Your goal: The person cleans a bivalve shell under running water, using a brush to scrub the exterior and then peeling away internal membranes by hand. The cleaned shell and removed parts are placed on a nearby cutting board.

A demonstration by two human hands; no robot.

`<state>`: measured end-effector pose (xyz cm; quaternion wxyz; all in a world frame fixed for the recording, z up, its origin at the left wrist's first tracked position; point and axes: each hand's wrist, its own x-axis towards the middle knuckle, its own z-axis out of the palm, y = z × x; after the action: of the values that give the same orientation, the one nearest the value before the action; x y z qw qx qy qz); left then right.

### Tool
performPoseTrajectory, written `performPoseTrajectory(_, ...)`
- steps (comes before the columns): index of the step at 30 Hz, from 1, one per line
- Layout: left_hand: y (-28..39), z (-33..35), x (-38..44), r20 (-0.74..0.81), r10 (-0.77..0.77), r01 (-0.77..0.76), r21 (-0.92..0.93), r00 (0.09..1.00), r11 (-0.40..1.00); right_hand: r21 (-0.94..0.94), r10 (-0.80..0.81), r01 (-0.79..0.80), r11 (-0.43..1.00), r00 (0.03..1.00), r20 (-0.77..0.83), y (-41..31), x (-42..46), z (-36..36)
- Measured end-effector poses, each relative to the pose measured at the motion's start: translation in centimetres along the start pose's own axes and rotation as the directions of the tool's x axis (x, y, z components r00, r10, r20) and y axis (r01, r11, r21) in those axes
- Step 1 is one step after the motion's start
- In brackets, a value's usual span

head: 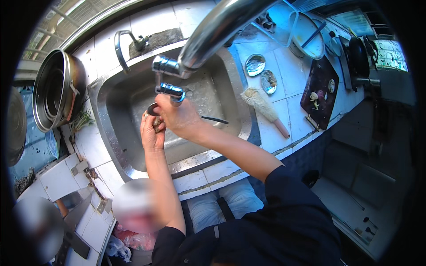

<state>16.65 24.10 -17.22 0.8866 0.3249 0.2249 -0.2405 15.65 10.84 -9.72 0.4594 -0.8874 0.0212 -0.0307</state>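
Observation:
Over the stainless steel sink, my left hand is palm up with its fingers curled around a small brownish, shell-like piece, partly hidden. My right hand is closed just below the swivel head of the chrome faucet. It grips a utensil whose dark rounded end shows at the fingertips, against the piece. A black handle sticks out beyond my right wrist and seems to belong to that utensil; the middle is hidden.
Two shiny shells and a bristle brush lie right of the sink. Farther right is a dark cutting board with food scraps. A large metal pot stands left, beside a smaller tap. A cleaver lies lower left.

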Motion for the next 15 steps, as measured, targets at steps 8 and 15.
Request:
performPoseTrajectory(8, -2.9, 4.8, 3.1, -0.004, 0.097, -0.090, 0.333, 0.995, 0.938, -0.474, -0.082, 0.046, 0.879, 0.995, -0.056, 1.3, -0.3, -2.7)
performPoseTrajectory(15, -3.7, 6.1, 3.8, 0.181, 0.351, -0.368, 0.713, 0.919, 0.597, -0.622, -0.219, 0.120, 0.774, 0.972, -0.085, 4.3, -5.5, -9.6)
